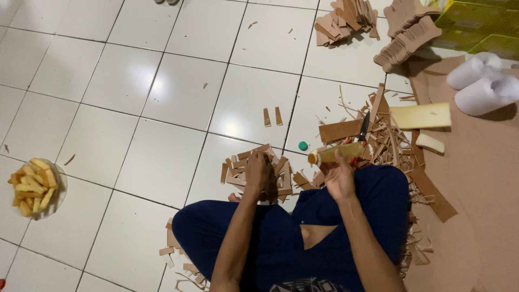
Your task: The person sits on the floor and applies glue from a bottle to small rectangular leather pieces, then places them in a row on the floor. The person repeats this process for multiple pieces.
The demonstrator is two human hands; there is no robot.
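Note:
I sit cross-legged on a white tiled floor in dark blue trousers. My right hand [340, 177] grips a yellowish glue bottle [336, 153] lying sideways, its cap off. A small green cap [303, 145] rests on the tile just left of it. My left hand [257, 172] presses down on a pile of short brown cardboard strips [278, 168] in front of my knees. Behind the bottle, a black-bladed cutter [364, 128] lies on a brown cardboard piece [339, 130].
A glass dish of yellow fried sticks [33, 187] stands at the left. Thin cardboard shavings [392, 143] litter the right. Stacks of cut cardboard shapes [403, 40], yellow boxes [476, 24], two white rolls [484, 81] and pale foam blocks [420, 115] lie at the far right.

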